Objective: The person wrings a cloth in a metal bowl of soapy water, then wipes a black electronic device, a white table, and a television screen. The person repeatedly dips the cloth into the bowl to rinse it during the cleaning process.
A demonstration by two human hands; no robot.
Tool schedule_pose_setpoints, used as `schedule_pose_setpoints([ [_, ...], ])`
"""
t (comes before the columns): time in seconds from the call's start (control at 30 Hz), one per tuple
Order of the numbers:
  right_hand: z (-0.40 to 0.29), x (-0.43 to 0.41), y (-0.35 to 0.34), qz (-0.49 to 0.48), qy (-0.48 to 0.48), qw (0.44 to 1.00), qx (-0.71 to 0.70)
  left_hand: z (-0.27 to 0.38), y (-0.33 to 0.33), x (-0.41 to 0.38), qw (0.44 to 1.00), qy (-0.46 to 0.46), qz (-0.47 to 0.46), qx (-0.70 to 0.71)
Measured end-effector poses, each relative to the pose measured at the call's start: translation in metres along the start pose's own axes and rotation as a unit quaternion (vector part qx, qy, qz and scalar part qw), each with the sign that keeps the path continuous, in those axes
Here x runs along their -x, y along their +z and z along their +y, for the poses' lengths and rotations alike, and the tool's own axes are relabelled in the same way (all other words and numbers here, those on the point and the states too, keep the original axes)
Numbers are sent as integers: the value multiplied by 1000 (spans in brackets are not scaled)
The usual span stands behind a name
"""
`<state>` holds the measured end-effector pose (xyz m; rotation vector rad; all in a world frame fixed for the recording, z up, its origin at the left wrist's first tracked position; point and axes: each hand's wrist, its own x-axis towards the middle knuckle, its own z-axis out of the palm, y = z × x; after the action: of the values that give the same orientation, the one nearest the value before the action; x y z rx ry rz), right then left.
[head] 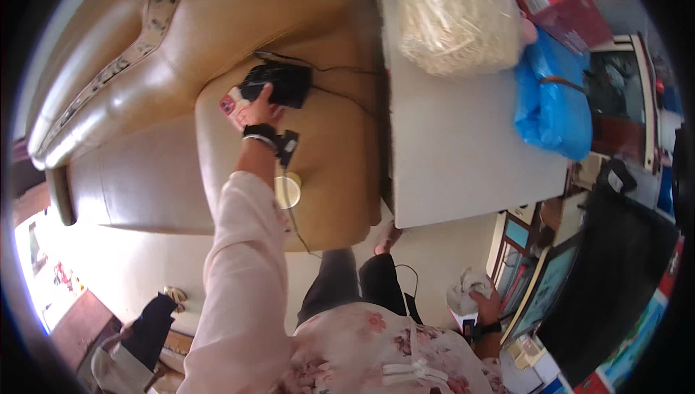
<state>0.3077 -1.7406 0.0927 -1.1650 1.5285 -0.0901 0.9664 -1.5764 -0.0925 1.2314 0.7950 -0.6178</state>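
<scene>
My left hand (259,112) reaches over the seat of a tan leather sofa (336,177). It grips a phone (228,104) with a reddish camera block, and its thumb or a finger lies across a black flat object (282,83) with cables beside it. How much of the phone is under the hand is hidden. A black band with a small device (288,147) sits on that wrist, a thin cord trailing from it. Low on the right, my right hand (487,303) clutches a crumpled greyish-white cloth (468,290), next to the cabinet.
A round yellow-and-white container (288,192) stands on the sofa near my forearm. Right of the sofa is a white tabletop (461,139) bearing a cream plastic-wrapped bundle (456,19), a folded blue plastic bag (554,101) and a red box (564,3). A cabinet under black cloth (602,280) borders the right.
</scene>
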Motion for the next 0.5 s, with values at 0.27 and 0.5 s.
schedule_pose_setpoints([
  [0.27,-75,-42,-16,74,-65,994,-52,-2,-20,-5,527,325,-73,-782],
  [0.5,-192,-135,-4,66,-221,973,-28,-29,38,87,624,496,-42,-603],
])
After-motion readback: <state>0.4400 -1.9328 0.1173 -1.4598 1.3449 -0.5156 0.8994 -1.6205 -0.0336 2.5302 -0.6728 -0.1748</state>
